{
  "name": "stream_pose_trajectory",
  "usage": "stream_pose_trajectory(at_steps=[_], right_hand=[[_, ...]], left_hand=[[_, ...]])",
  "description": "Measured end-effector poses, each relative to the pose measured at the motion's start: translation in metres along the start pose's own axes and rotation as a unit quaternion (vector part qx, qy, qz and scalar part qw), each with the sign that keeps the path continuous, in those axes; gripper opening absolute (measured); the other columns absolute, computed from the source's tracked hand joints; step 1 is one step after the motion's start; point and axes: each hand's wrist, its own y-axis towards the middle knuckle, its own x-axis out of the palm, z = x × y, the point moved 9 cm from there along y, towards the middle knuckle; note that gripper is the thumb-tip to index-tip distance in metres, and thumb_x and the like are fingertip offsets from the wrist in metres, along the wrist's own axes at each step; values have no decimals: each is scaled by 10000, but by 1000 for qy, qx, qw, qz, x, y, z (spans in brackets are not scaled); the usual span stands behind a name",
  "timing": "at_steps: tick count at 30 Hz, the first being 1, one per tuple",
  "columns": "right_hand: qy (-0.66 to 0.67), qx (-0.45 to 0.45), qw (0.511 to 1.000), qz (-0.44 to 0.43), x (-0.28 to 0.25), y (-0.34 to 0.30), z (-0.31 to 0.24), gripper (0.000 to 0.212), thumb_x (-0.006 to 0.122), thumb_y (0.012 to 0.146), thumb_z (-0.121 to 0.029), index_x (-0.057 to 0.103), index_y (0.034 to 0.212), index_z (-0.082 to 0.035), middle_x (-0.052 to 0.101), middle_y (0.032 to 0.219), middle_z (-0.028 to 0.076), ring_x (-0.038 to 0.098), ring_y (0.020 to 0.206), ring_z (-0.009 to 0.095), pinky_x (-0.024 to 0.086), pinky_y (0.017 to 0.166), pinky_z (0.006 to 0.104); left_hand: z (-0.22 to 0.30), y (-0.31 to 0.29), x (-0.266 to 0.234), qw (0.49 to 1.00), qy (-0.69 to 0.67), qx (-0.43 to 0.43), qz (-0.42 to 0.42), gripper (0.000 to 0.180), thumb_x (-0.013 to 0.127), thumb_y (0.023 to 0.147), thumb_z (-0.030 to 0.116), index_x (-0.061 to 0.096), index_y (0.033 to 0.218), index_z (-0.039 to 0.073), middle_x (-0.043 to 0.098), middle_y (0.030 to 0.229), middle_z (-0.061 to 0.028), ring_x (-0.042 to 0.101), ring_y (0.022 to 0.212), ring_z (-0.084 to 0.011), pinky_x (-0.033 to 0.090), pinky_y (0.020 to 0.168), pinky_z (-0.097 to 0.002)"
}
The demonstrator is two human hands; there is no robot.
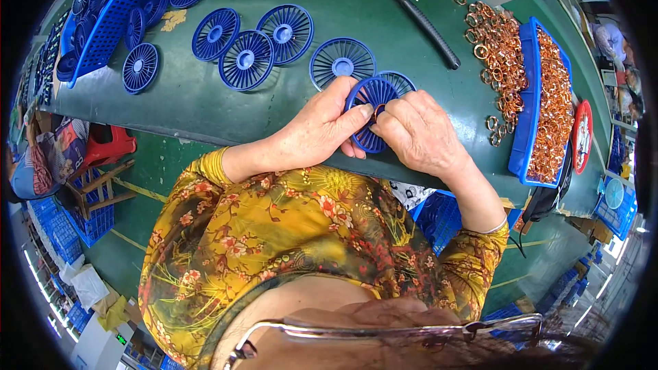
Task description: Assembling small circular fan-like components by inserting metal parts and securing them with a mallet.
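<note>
Between my two hands, over the near edge of the green table, is a blue spoked plastic wheel (368,138). My left hand (322,120) grips its left rim, thumb laid across the spokes toward the hub. With fingers pinched at the hub, my right hand (421,130) presses a small copper-coloured ring (378,111) there; the fingers partly cover it. Just beyond my hands lie another blue wheel (342,63) and one more (397,81), half hidden behind the held one. Several similar wheels (245,59) rest further left on the table.
A blue tray (526,106) full of copper rings stands at the right, beside a loose heap of rings (495,48). A hammer (411,10) with a black grip lies at the back. At the far left, a blue basket (113,24) holds more wheels. A red stool (113,145) stands below left.
</note>
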Motion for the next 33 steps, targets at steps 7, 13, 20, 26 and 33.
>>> stream_pose_trajectory(at_steps=[7, 13, 20, 26, 33], right_hand=[[25, 63, 998, 20, -24, -14, 46, 153, 669, 728, -74, 537, 803, -62, 558, 770, 79, 564, 716, 268, 468, 631, 369], [330, 269, 888, 175, -43, -30, 89, 176, 590, 912, -120, 531, 788, -10, 581, 823, 95, 555, 733, 184, 459, 659, 299], [226, 201, 897, 322, -165, 8, 133, 155, 472, 977, -94, 525, 911, 35, 630, 1078, 172, 665, 773, 150, 534, 624, 235], [-17, 70, 853, 517, -349, 106, 158, 123, 574, 943, -115, 540, 916, 0, 628, 756, 60, 622, 668, 91, 499, 610, 218], [-380, 171, 767, 488, -452, 226, 201, 178, 612, 875, -283, 612, 952, -123, 694, 875, 108, 668, 823, 342, 507, 720, 421]], left_hand=[[2, -6, 4, 999, -44, -6, -25, 272, 426, 1002, 201, 374, 1198, 21, 615, 900, -122, 661, 719, -171, 539, 549, -243], [20, 2, 0, 995, -50, 86, 14, 291, 432, 1001, 212, 347, 1221, 40, 614, 908, -130, 651, 727, -192, 532, 605, -269], [11, 19, -22, 989, -2, 121, 82, 323, 645, 887, 168, 442, 1091, 21, 578, 905, -57, 602, 795, -112, 510, 652, -266], [-26, 32, -42, 983, -39, 146, 106, 287, 690, 841, 135, 481, 1002, 21, 538, 849, -19, 530, 750, -72, 483, 657, -243], [1, 16, -50, 978, -9, 158, 137, 278, 685, 836, 97, 483, 1007, 9, 561, 869, -24, 536, 776, -70, 488, 692, -249]])
